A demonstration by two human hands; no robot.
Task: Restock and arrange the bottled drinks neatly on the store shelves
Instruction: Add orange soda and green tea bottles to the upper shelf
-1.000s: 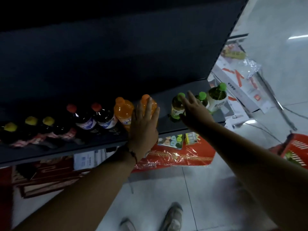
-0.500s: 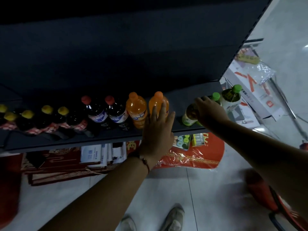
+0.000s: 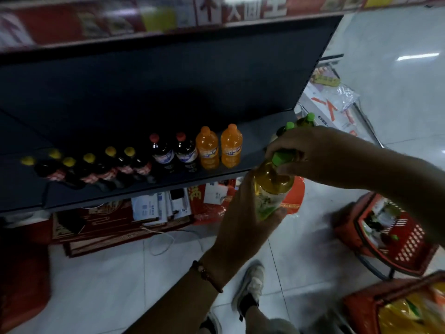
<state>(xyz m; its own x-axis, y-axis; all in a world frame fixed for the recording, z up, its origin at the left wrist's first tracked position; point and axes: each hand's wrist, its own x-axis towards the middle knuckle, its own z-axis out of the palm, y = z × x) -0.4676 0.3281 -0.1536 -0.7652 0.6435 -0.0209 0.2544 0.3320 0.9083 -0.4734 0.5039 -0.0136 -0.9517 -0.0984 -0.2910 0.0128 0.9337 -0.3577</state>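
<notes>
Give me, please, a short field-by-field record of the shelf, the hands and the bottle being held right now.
held item: green-capped tea bottle, off the shelf
left hand: wraps the bottle's body
right hand: grips at the cap
shelf: yellow-capped dark bottles, two red-capped colas, two orange sodas, green-capped bottles at the right end
floor: red baskets

Row of bottles point(image 3: 168, 155) along the shelf point(image 3: 101, 194), two more bottles point(image 3: 298, 122) at its right end, baskets point(image 3: 385, 232) on the floor point(image 3: 313, 256) to the right, papers point(image 3: 156, 208) under the shelf
</notes>
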